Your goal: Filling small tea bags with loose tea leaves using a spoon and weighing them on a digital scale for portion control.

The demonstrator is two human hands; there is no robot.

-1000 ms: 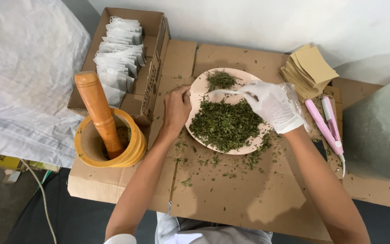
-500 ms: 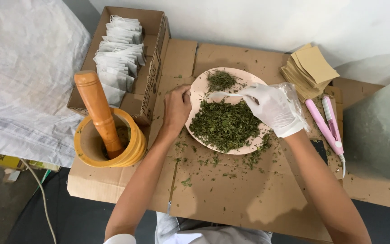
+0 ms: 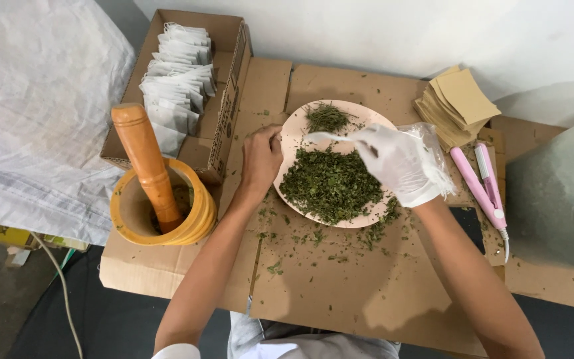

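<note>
A pale pink plate lies on the cardboard, heaped with crushed dried green leaves. My bare left hand curls its fingers over the plate's left rim. My right hand, in a loose clear plastic glove, hovers over the right half of the plate. It holds a small white spoon whose tip points left above the leaves. A smaller clump of greener leaves sits at the plate's far side.
A yellow wooden mortar with an upright pestle stands at the left. Behind it is a cardboard box of white filter bags. Tan paper squares and a pink clamp tool lie at the right. Leaf crumbs scatter over the cardboard.
My right hand has drifted slightly toward me over the leaves with the spoon. My left hand stays on the plate's rim.
</note>
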